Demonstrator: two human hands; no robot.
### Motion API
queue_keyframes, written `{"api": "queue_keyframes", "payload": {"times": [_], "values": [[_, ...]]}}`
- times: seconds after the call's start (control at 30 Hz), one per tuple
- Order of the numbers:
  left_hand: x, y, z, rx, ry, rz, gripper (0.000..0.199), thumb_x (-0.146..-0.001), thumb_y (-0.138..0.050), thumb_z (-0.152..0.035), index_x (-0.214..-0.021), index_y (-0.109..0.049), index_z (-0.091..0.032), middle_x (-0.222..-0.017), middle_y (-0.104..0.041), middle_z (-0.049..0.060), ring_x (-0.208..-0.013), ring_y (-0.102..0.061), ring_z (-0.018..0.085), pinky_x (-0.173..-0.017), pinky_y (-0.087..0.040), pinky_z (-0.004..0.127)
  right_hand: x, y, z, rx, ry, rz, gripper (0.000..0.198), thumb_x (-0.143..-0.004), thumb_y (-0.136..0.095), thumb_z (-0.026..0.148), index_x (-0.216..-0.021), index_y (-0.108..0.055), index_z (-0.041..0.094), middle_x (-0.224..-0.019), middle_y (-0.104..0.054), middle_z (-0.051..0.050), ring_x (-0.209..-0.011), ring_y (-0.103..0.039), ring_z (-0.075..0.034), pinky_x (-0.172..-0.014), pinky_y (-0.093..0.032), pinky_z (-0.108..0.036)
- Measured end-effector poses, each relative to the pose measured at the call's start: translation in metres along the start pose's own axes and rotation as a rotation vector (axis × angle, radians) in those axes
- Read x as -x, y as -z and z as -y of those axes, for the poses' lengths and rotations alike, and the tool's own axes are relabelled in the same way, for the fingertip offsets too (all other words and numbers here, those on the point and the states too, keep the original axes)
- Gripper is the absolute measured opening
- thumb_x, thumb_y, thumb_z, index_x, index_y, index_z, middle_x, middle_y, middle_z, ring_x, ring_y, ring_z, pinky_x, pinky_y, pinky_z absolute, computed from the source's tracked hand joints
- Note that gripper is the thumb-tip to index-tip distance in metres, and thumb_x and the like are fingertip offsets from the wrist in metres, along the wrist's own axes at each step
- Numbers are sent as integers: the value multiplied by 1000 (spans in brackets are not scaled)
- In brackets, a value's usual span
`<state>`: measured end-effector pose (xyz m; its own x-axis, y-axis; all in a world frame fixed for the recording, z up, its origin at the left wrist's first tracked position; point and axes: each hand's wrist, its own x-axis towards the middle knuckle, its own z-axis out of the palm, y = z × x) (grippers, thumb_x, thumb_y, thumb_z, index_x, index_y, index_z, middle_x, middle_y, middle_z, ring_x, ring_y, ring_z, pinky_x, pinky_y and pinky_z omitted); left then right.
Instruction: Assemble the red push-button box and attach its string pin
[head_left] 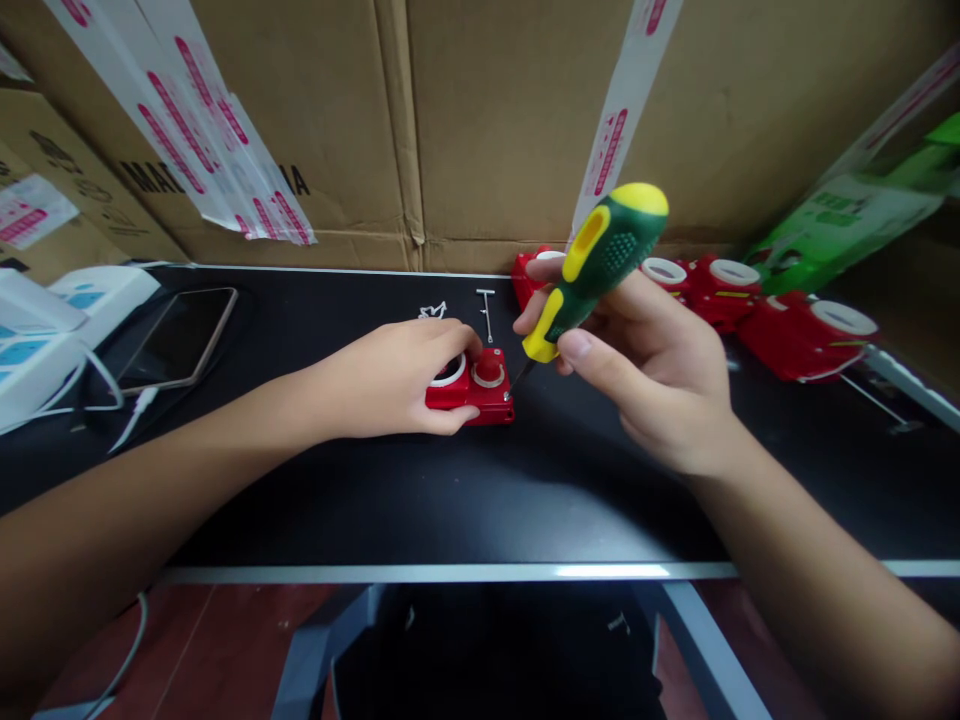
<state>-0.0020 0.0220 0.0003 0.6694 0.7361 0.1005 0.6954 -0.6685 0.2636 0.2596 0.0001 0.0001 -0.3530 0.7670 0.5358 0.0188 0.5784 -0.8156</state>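
Bench: one, black; its pale front edge (450, 574) runs below both forearms, and its back edge meets a cardboard wall (495, 120).
Room: bare black surface spans from the held unit to the front edge; behind the unit the strip is narrower, with small parts lying on it.
Red unit (491, 402): one in work, flat on the bench near the middle, between the hands; one red knob and part of one white ring show on top.
Left hand (409, 375): fingers grasp the unit's left part, thumb along the near side, the others over the top.
Right hand (652, 370): fingers grasp the screwdriver (607, 245) by its green and yellow handle.
Screwdriver: one, tilted, shaft down at the unit's near right corner; cannot tell whether the tip sits in a screw.
T-rod (487, 315): one, just behind the unit; a white cord (433, 311) lies beside it.
Other red units (795, 335): four white rings visible behind and right of the right hand; some bodies are partly hidden.
Far left: one phone (180, 340), beside one power strip (67, 320).
Far right: one green bag (840, 220), behind the red units.
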Motion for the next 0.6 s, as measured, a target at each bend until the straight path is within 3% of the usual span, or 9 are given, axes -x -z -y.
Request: {"api": "queue_keyframes", "payload": {"times": [0.27,0.43,0.6], "values": [[0,0,1,21,1,-5,46,-88,-70,-48,-127,-66,-23,-121,-78,8,-108,-76,28,-93,-58,39,-1,2,-5,38,28,33,39,-101,-79,43,-140,-76,39,-130,-78,-5,-104,-74,-28,-91,-68,-46],[-1,-1,1,13,3,-1,46,-88,-70,-49,-125,-66,-22,-120,-77,9,-106,-75,28,-93,-58,40,-1,2,-6,50,45,18,36,-99,-83,41,-134,-78,39,-125,-77,-4,-107,-74,-27,-92,-68,-46],[-1,-1,1,-6,-7,-5,45,-88,-69,-48,-124,-65,-21,-118,-77,9,-106,-75,29,-91,-57,39,-2,1,-6,59,38,-21,37,-93,-89,45,-128,-80,36,-111,-77,-5,-94,-73,-27,-89,-69,-48]]}}
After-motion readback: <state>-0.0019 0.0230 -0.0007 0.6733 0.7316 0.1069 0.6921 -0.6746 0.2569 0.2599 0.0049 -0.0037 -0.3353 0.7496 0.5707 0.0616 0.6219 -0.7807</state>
